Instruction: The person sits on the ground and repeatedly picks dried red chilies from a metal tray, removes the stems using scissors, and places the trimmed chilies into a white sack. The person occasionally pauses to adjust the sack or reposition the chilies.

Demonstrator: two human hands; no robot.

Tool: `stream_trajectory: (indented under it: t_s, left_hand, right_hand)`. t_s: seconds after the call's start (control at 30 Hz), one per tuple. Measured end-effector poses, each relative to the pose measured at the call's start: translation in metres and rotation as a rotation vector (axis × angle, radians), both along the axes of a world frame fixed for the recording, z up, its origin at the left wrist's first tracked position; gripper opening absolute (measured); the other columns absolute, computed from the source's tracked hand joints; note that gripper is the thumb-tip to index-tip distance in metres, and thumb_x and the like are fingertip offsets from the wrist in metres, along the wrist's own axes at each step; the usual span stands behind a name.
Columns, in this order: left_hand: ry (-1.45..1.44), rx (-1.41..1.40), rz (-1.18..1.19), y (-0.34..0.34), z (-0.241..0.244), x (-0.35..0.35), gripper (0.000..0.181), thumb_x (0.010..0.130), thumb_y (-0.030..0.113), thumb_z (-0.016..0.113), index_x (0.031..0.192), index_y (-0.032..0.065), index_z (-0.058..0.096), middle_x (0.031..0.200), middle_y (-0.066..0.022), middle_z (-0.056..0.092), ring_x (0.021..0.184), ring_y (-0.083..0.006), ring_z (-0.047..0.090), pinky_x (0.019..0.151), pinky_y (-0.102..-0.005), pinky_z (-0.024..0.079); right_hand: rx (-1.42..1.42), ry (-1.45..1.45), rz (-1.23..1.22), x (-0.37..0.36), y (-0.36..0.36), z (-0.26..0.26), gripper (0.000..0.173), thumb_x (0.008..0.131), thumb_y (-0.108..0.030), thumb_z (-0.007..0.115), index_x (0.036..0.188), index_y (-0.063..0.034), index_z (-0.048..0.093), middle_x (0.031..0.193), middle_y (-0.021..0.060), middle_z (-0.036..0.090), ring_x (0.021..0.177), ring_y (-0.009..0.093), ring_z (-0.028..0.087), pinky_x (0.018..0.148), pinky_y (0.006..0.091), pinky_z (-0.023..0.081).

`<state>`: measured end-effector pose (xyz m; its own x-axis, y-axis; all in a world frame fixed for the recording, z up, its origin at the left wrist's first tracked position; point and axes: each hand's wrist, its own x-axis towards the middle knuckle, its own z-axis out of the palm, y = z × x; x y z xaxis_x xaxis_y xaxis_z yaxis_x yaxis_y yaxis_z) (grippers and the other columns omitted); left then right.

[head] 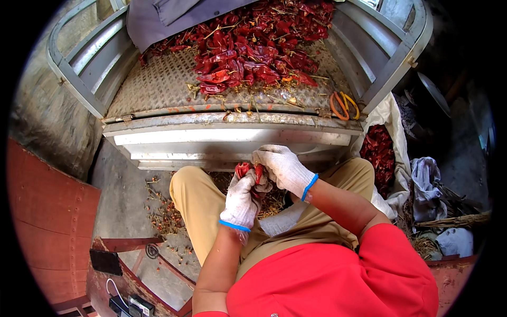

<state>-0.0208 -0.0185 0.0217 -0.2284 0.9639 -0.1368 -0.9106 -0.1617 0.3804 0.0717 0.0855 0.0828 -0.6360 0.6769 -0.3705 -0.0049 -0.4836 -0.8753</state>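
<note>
My left hand (242, 198), in a white knit glove with a blue cuff, is closed around red dried chili peppers (242, 169) above my lap. Touching the top of one of these peppers is my right hand (283, 164), gloved alike; its fingertips are bent inward, and what they pinch is partly hidden. Beyond both hands, a heap of red dried chili peppers (253, 59) lies on the textured metal bed (150, 87) of a cart. Scissors with orange and yellow handles (344, 106) rest at the bed's right front corner.
The lowered metal tailgate (237, 138) hangs just past my knees. At right stands a white woven sack (400, 158) holding more red peppers. Stems and scraps (168, 216) litter the floor at left. A purple-grey cloth (166, 23) covers part of the bed. Metal side rails (386, 59) flank it.
</note>
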Motion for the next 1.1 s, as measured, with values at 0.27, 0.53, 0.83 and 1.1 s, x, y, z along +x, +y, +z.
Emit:
stream_trajectory:
  t_s: [0.27,0.53,0.83,1.1]
  left_hand:
    - [0.111,-0.099,0.056,0.001,0.013,0.007,0.02,0.091,0.0,0.056,0.11,0.0053,0.059,0.089,-0.0068,0.062,0.071,-0.018,0.06,0.066,-0.033,0.053]
    - [-0.057,0.039,0.041,0.0,0.0,-0.011,0.015,0.088,0.013,0.059,0.101,0.0058,0.057,0.081,-0.0054,0.054,0.068,-0.0182,0.048,0.073,-0.0376,0.043]
    - [0.05,0.063,0.086,-0.007,-0.007,-0.019,0.031,0.092,0.036,0.072,0.106,0.0099,0.061,0.088,-0.0049,0.061,0.076,-0.0182,0.057,0.076,-0.0415,0.051]
    - [0.244,-0.035,0.051,-0.016,0.009,-0.022,0.035,0.074,-0.006,0.064,0.108,0.0033,0.058,0.086,-0.007,0.06,0.075,-0.0195,0.06,0.075,-0.041,0.058]
  right_hand:
    - [-0.472,-0.029,-0.209,-0.006,0.021,-0.018,0.014,0.094,-0.016,0.066,0.097,-0.0026,0.066,0.083,0.008,0.067,0.063,0.018,0.064,0.052,0.0312,0.052]
    - [1.403,-0.696,0.466,0.015,0.059,0.023,0.03,0.088,-0.034,0.057,0.099,-0.0119,0.075,0.096,0.0161,0.072,0.092,0.041,0.067,0.081,0.0493,0.054]
    - [1.807,-0.859,0.132,-0.095,0.099,0.096,0.033,0.088,-0.02,0.066,0.119,-0.0124,0.059,0.114,0.0151,0.063,0.093,0.036,0.069,0.077,0.0478,0.057]
    - [1.766,-1.231,0.317,-0.142,0.141,0.103,0.023,0.087,-0.007,0.059,0.101,-0.0031,0.076,0.1,0.023,0.073,0.095,0.038,0.073,0.069,0.0481,0.06]
